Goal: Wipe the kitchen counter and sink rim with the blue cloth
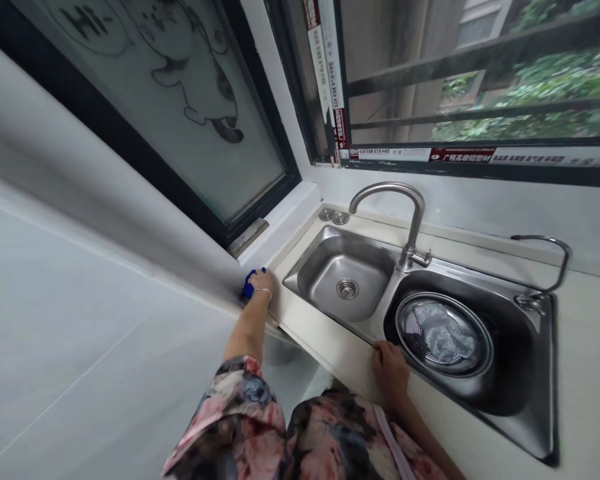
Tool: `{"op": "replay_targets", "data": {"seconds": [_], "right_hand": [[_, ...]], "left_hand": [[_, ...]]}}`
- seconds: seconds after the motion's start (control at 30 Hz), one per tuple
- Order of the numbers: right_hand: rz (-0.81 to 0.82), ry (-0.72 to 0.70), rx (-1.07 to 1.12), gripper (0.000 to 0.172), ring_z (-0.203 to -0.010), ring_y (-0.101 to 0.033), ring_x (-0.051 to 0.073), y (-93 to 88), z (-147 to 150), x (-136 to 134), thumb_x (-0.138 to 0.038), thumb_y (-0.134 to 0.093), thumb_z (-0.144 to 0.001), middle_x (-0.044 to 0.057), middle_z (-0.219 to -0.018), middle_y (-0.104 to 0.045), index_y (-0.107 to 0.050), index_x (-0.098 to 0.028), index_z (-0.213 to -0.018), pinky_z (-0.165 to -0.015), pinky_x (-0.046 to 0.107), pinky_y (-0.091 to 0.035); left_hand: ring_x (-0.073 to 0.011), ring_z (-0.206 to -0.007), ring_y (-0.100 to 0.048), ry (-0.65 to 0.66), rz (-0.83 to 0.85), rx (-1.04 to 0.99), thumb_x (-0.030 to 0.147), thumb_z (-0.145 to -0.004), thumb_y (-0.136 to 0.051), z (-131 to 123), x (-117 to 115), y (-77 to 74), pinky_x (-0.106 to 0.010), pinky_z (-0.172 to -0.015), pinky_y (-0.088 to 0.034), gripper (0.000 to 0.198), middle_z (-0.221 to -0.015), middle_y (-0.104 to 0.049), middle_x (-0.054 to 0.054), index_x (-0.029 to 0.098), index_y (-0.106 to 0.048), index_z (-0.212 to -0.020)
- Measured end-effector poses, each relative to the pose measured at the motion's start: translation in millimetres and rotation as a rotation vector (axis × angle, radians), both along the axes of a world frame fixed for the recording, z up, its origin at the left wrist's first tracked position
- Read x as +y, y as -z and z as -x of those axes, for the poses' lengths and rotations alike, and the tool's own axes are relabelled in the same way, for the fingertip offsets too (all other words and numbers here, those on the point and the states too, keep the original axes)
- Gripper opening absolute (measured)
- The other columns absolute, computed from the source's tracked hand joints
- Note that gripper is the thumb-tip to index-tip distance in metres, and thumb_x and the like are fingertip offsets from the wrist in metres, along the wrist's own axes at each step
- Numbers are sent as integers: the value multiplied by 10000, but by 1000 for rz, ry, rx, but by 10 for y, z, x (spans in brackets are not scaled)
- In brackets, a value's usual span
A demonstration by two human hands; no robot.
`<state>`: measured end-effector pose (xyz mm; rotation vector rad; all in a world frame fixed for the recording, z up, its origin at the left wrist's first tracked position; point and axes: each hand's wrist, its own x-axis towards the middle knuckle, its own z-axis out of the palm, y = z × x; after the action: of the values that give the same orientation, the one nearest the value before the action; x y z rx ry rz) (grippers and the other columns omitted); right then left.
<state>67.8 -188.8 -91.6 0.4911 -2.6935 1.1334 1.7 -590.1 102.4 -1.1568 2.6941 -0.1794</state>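
At the left end of the counter, against the wall, my left hand [261, 281] is closed on a blue cloth [249, 285]. A thin bracelet circles that wrist. My right hand [390, 368] rests at the counter's front edge, beside the sink rim, with its fingers curled; whether it holds anything is hidden. Just beyond it, a round metal colander [444, 333] with a clear, crumpled plastic-like item [443, 327] inside sits in the right basin [513, 363]. The left basin [347, 267] shows its bare bottom and drain.
A tall curved faucet [417, 217] rises between the basins, and a smaller tap [563, 267] stands at the right. Two round metal drain pieces [340, 217] lie in the back corner. Windows border the counter on the left and back.
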Motion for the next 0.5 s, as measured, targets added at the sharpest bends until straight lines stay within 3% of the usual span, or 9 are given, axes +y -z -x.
{"op": "replay_targets", "data": {"seconds": [0.13,0.23,0.3,0.37,0.43,0.5], "right_hand": [[5,-22,7,232,-863,-607,239,6,10,7,-257,-437,-952,86,-927,-704,-663,-206,-927,-798,347,-439],[16,-41,-38,252,-876,-606,256,-6,11,18,-278,-430,-941,104,-962,-714,-670,-202,-947,-812,374,-459],[58,-46,-91,287,-896,-618,275,-25,10,22,-322,-424,-934,117,-985,-727,-682,-200,-967,-843,413,-482],[168,-26,-178,345,-940,-647,297,-75,7,20,-407,-431,-939,132,-1025,-741,-689,-194,-1024,-892,462,-509],[351,-15,-315,448,-1012,-680,312,-179,1,5,-517,-458,-950,147,-1101,-746,-670,-183,-1159,-943,495,-534],[548,-32,-473,598,-1124,-690,318,-344,-7,-36,-609,-507,-950,163,-1244,-724,-586,-186,-1364,-994,505,-551]], "left_hand": [[-384,-1307,-563,71,-21,154,87,-968,-346,-74,337,-251,-566,-1073,-469,531,-1437,-541,-268,137,-588,-1437],[-288,-1288,-593,149,-77,251,126,-989,-368,-272,681,-277,-464,-1109,-479,625,-1517,-509,-170,276,-411,-1594],[-233,-1316,-590,205,-192,378,163,-1005,-376,-470,963,-150,-399,-1148,-465,632,-1546,-505,-128,285,-341,-1625],[-233,-1411,-530,252,-467,668,205,-1013,-391,-682,1270,85,-416,-1227,-400,576,-1558,-518,-133,223,-386,-1589],[-237,-1454,-498,192,-719,861,270,-1016,-433,-871,1576,366,-447,-1272,-346,534,-1567,-528,-126,214,-431,-1547],[-242,-1427,-528,86,-933,929,339,-1019,-462,-1008,1847,607,-457,-1269,-351,518,-1541,-558,-135,199,-458,-1518]]}}
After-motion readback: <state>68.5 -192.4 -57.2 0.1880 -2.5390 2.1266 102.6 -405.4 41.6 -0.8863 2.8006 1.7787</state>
